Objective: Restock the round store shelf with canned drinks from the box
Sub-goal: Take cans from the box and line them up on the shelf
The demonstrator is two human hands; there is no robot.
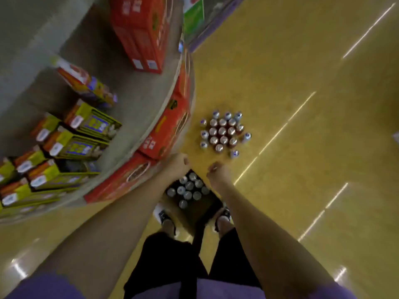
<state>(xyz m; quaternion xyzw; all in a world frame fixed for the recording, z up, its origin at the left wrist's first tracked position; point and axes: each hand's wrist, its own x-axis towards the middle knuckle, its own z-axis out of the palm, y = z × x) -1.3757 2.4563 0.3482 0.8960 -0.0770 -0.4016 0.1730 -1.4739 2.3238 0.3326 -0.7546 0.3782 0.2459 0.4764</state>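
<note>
A dark open cardboard box sits on the yellow wood-pattern floor between the person's feet, at about 6 o'clock from the frame's centre; silver can tops fill its far half in tight rows. At 12 o'clock from the box, well apart, a round cluster of loose cans stands on the floor, red ones in the middle and white-blue ones around. The left hand hovers above the box's far edge, its grip clenched on nothing visible. The right hand is just beside it, fingers curled; whether it pinches anything I cannot tell. At 9 o'clock curves the grey round shelf, with red cartons and yellow-green cartons.
</note>
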